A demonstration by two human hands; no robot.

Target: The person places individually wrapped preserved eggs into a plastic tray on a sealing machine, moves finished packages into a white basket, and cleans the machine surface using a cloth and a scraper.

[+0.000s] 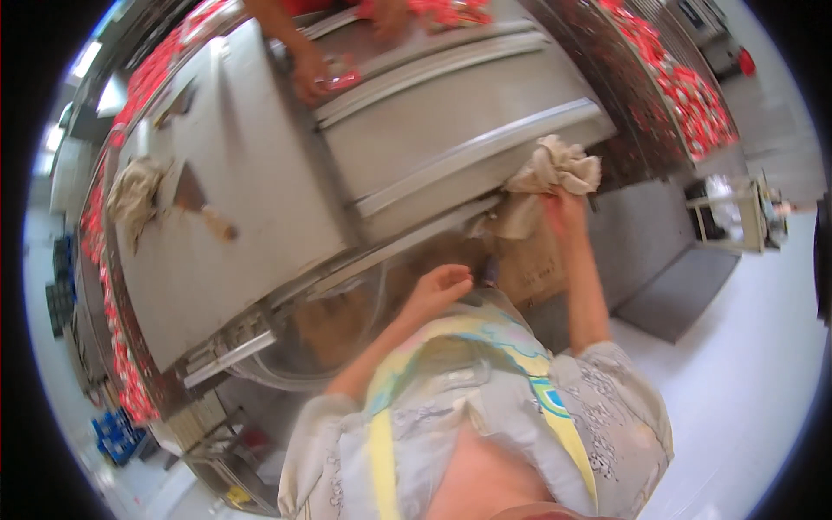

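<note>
Bunched in my right hand (565, 212) is a beige cloth (555, 169), held at the right end of the metal worktable's (451, 126) near edge. Part of the fabric hangs down below that edge. My left hand (442, 290) hovers in front of my apron (459, 325), below the table edge, with its fingers curled; whether anything is in them cannot be made out. On the flat metal plate (260, 234) to the left lie a scraper with a wooden handle (195, 204), a second scraper (178, 104) farther back and another crumpled beige cloth (136, 198).
Across the table another person's hand (310, 74) is by a small red-and-clear packet (341, 74). Red-wrapped pieces fill a channel (676, 87) at the right and one along the left. Under the table are a cardboard box (529, 260) and a clear hose (377, 303).
</note>
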